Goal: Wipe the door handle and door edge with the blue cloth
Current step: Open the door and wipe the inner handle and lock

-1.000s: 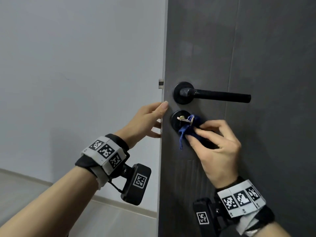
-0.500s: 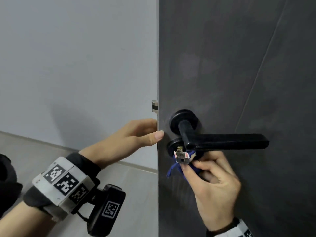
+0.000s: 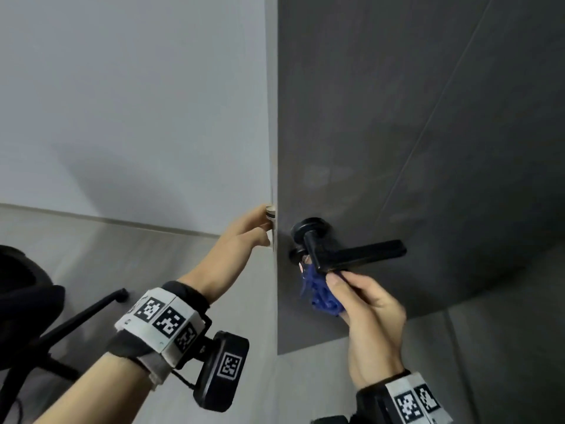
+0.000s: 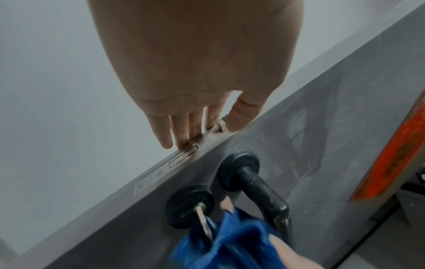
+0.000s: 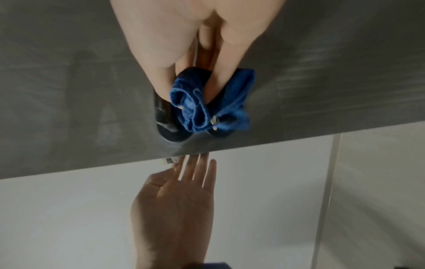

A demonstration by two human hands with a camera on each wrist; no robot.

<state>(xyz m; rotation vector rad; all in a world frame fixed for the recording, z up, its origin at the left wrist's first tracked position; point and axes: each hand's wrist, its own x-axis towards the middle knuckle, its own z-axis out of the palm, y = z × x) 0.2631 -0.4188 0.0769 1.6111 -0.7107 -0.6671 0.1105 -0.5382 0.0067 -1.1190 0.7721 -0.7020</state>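
Observation:
A black lever handle [image 3: 357,255] sticks out of the dark grey door [image 3: 397,133]; in the left wrist view the handle [image 4: 260,185] sits above a round black lock plate [image 4: 188,207] with a key in it. My right hand [image 3: 370,304] pinches the bunched blue cloth [image 3: 321,293] just under the handle, against the lock; the cloth [image 5: 207,102] wraps around the key. My left hand [image 3: 247,234] rests with straight fingers [image 4: 181,131] on the door edge [image 4: 161,169] by the latch.
A pale wall [image 3: 122,102] lies left of the door, with a grey floor below it. The black base of an office chair [image 3: 46,316] stands at the lower left. An orange strip [image 4: 391,149] shows on the door side in the left wrist view.
The head view has tilted so the handle sits lower in frame. My right hand with the cloth stays under the handle at the lock. My left hand's thumb has slid up to the latch.

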